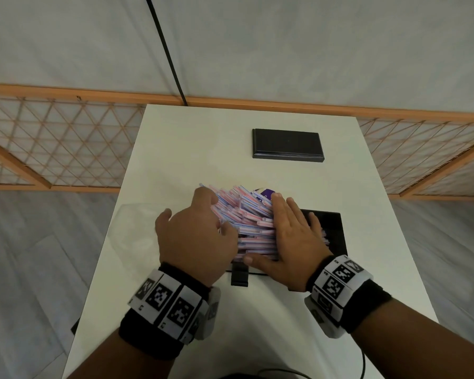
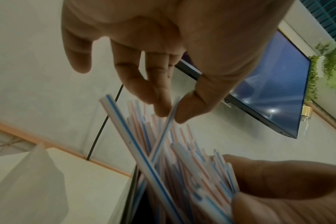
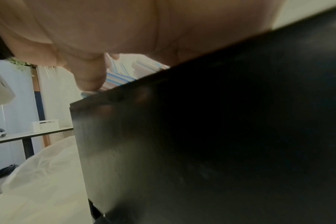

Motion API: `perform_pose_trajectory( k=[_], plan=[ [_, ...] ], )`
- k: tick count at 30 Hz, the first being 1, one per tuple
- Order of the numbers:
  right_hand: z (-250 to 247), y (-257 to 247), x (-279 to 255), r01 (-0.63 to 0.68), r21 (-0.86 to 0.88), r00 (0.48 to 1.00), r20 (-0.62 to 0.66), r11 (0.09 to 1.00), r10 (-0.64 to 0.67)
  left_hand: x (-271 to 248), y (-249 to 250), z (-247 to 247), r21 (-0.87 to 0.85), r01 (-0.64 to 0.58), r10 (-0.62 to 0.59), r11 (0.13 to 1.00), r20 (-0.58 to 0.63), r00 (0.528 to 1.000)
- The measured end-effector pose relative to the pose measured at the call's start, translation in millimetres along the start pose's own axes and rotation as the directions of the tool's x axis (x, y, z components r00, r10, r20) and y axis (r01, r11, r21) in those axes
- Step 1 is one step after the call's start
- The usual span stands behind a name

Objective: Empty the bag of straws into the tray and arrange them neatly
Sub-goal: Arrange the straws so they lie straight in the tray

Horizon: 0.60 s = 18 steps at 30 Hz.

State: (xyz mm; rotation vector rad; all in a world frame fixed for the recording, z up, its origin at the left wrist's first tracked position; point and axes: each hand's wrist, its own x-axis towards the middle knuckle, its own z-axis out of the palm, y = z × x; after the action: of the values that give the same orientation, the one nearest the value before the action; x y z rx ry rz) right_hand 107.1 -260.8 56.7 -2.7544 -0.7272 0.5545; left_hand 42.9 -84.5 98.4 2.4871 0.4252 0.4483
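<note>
A heap of pink- and blue-striped straws lies across the left part of a black tray near the middle of the white table. My left hand is at the heap's left side. In the left wrist view its thumb and forefinger pinch one blue-striped straw that crosses the others. My right hand lies flat with straight fingers on the right side of the heap, over the tray. In the right wrist view the tray's dark wall fills most of the picture, with straws above it.
A clear plastic bag lies crumpled left of the tray. A second black tray or lid sits farther back. Something purple pokes out behind the straws. A small black piece sits at the tray's near edge. A black cable runs up the wall.
</note>
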Motion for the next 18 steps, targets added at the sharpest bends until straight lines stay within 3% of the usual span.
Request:
perform_pose_trajectory(
  k=[3,5,8,11,13,15,18],
  plan=[
    [-2,-2,1,0.001,0.022,1.0,-0.018,1.0,0.0,3,6,-5,-0.045,-0.075,0.07,0.996,-0.107,0.992],
    [-6,-4,1,0.016,0.054,0.998,-0.065,0.998,-0.013,6,9,-9,-0.05,-0.206,0.195,0.977,-0.167,0.966],
    [-22,-11,-2,0.025,0.101,0.995,-0.094,0.995,-0.016,8,14,-14,-0.012,-0.408,0.393,0.913,-0.245,0.887],
    [-42,-21,-8,0.143,0.15,0.972,-0.206,0.978,-0.111,10,23,-23,-0.02,-0.499,0.465,0.867,-0.332,0.821],
    [-53,-29,-11,0.338,0.234,0.911,-0.326,0.912,-0.254,10,31,-29,-0.052,-0.543,0.484,0.838,-0.39,0.783],
    [-59,-39,-13,0.51,0.371,0.84,-0.408,0.776,-0.358,8,39,-36,-0.101,-0.564,0.473,0.819,-0.435,0.766],
    [-65,-53,-18,0.589,0.524,0.803,-0.463,0.616,-0.375,6,51,-47,-0.243,-0.592,0.445,0.769,-0.463,0.767]
  ],
)
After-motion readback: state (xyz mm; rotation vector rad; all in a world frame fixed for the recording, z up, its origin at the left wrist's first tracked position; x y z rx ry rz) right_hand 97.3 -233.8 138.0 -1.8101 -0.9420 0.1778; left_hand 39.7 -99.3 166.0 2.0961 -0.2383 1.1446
